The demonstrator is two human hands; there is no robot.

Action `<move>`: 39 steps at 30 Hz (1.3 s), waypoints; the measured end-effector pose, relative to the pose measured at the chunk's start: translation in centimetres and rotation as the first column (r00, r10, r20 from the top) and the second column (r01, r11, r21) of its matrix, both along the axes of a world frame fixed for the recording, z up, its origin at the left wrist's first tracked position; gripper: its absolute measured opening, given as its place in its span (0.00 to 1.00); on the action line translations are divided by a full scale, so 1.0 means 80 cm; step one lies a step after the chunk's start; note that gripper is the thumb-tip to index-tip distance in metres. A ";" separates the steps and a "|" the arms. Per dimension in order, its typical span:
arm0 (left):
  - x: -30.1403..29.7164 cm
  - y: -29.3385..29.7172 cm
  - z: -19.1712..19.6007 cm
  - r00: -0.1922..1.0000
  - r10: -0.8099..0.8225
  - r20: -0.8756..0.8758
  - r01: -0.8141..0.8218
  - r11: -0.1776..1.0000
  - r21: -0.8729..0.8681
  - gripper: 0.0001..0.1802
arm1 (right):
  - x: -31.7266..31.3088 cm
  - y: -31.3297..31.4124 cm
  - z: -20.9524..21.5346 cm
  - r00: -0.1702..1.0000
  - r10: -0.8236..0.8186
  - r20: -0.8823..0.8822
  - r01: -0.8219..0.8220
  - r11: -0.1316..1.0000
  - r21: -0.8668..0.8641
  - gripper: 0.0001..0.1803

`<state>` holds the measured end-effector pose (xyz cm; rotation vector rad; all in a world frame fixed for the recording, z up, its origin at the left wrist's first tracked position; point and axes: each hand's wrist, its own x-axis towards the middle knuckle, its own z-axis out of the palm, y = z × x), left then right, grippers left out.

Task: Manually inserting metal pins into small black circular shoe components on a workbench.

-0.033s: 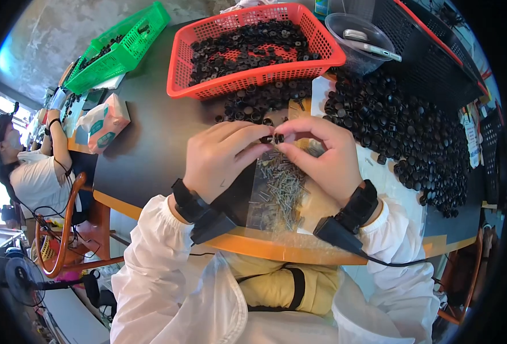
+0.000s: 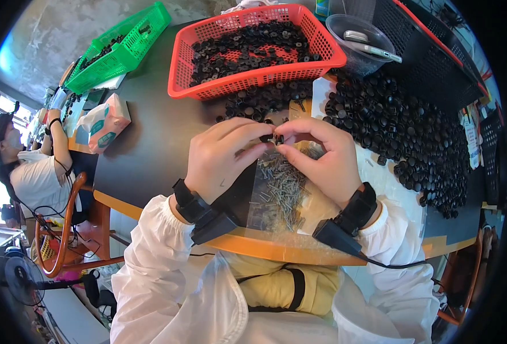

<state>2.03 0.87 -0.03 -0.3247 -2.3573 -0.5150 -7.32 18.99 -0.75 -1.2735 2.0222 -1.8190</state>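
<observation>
My left hand [image 2: 218,153] pinches a small black plastic part [image 2: 266,138] between thumb and forefinger. Facing it, my right hand [image 2: 329,156] grips another small black piece [image 2: 280,139] by its fingertips. The two pieces meet or nearly meet; the fingers hide most of them, and I cannot tell whether they are joined. Below the fingertips lies a heap of silver screws [image 2: 282,192] on a clear plastic sheet. Loose black round parts [image 2: 262,98] are spread just beyond my hands.
Behind my hands stands a red basket [image 2: 259,75] of black discs. A large pile of black caps [image 2: 374,106] covers the right side, beside a clear tub [image 2: 345,28] and a black crate [image 2: 431,74]. Left are a tissue pack [image 2: 107,123], a green basket [image 2: 133,49] and a seated person [image 2: 38,172].
</observation>
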 end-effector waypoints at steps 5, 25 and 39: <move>0.005 -0.002 -0.002 0.990 -0.041 0.136 -0.007 0.943 0.334 0.17 | 0.003 -0.002 0.000 0.999 -0.038 0.028 0.038 0.999 0.009 0.12; 0.008 -0.001 -0.004 0.985 -0.036 0.166 -0.022 0.943 0.331 0.17 | 0.011 0.001 0.014 0.961 -0.109 -0.253 0.122 0.992 0.037 0.11; 0.010 0.003 -0.003 0.970 -0.121 0.209 0.001 0.867 0.498 0.16 | 0.010 -0.002 0.001 0.984 -0.094 -0.152 0.103 0.993 0.054 0.11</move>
